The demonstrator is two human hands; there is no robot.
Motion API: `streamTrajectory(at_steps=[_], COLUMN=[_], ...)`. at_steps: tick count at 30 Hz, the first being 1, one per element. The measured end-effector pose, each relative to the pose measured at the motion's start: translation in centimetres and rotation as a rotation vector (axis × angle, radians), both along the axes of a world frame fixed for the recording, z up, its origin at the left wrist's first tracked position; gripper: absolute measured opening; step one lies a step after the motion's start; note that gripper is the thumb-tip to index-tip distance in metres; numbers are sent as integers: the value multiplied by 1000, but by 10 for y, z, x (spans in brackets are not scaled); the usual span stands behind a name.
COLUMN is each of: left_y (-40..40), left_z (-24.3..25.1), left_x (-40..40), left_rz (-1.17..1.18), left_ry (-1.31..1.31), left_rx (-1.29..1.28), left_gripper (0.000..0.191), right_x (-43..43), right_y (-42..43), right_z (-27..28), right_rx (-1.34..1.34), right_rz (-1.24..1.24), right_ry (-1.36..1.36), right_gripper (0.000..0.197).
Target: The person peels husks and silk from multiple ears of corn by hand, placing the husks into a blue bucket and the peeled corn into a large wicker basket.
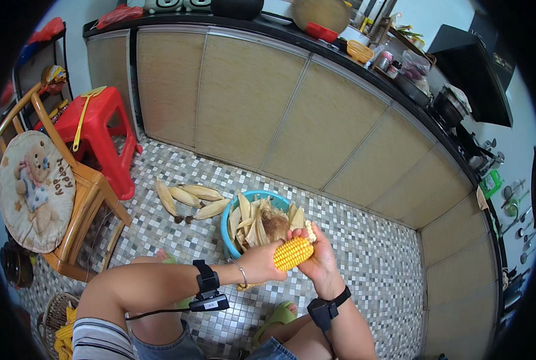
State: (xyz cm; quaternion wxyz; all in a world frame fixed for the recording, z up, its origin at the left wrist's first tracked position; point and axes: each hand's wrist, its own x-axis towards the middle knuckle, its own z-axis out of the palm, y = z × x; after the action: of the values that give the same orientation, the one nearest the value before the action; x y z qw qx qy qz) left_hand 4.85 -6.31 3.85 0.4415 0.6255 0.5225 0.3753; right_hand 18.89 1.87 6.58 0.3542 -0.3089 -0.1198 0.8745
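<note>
Above the bucket's near right side, a yellow ear of corn (293,254) is held at a tilt between my two hands. My left hand (263,263) grips it from the left. My right hand (323,257) closes around its right end. A pale, bare piece of corn cob (310,232) pokes out by the right fingers; whether it is a separate cob cannot be told. Just beyond, a turquoise bucket (225,231) is heaped with dry corn husks (251,225) and brown corn silk (274,224). Below my left wrist, some yellow corn (248,286) is partly hidden.
Several husked-over ears of corn (196,192) lie on the mosaic tile floor (367,252) left of the bucket. A wicker basket (52,310) holds yellow cobs at lower left. A wooden chair (88,189) and red plastic stool (119,130) stand left. Cabinets (250,99) curve around the far side.
</note>
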Motion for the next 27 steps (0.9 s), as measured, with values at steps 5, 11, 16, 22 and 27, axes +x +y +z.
streamTrajectory(at_steps=[5,11,16,22,27], left_y=[4,22,36,36,27], left_z=[18,32,38,27,25], left_x=[-7,-29,-89,-84,-71], left_rz=[-236,398,732,673,509], left_ry=[447,-405,-287,-384,-308], left_rx=[427,98,336,312,210], left_gripper=[54,53,44,43,48], right_x=[44,42,1,-27,-22], right_y=[62,41,-30,-37,7], right_z=[-14,7,14,-52,-118], right_rx=[-15,781,1916,2267,2167], right_rz=[-243,-653,-384,375,842], right_ry=[42,-500,-1015,-972,-1228], right_gripper=[37,24,13,23,25])
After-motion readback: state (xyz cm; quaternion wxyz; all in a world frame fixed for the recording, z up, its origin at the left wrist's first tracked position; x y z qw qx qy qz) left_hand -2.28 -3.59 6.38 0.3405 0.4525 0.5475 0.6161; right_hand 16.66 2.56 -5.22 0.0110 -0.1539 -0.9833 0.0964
